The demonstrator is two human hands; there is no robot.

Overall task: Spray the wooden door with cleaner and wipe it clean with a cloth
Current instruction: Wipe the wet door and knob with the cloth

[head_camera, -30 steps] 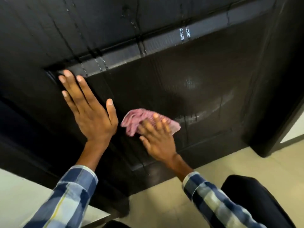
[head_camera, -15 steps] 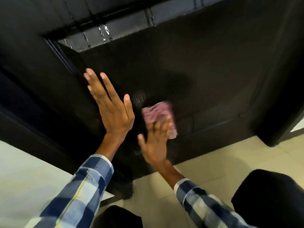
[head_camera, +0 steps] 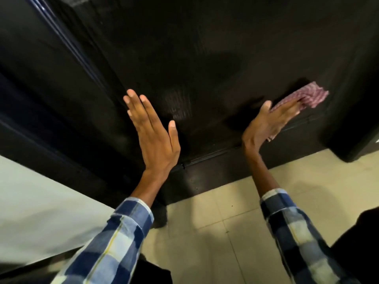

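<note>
door (head_camera: 205,58): dark wood panel, fills the top of the view
left hand (head_camera: 153,138): flat on the door, fingers straight, holding nothing
right hand (head_camera: 268,124): straight fingers pressing the cloth (head_camera: 307,95) to the door's lower right
floor (head_camera: 225,212): pale tiles below

Blue-white checked sleeves (head_camera: 127,238), possibly flannel
</note>
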